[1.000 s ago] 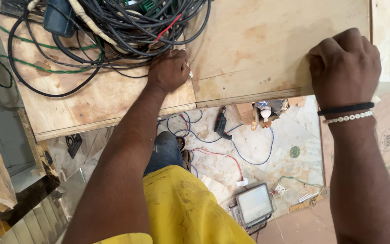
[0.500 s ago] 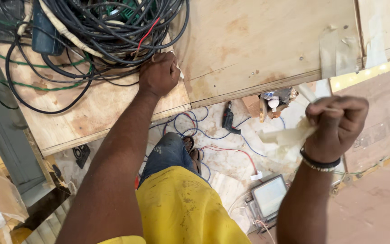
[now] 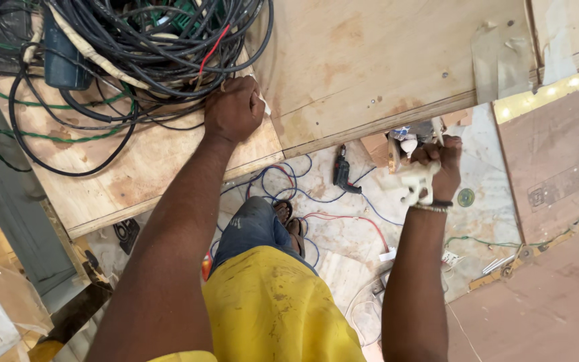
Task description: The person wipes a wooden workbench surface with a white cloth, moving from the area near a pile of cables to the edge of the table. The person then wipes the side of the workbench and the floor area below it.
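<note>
Plywood bench point(image 3: 383, 74) of pale brown sheets fills the head view, with a tangled heap of black cables point(image 3: 142, 40) on its left part. The left hand point(image 3: 234, 108) presses closed on the board beside the cables, a small white scrap at its fingers. The right hand point(image 3: 440, 164) is off the bench edge, clenched around a crumpled strip of cream tape point(image 3: 415, 182). More pale tape pieces point(image 3: 494, 53) remain stuck on the board, so the peeling seems only partly done.
</note>
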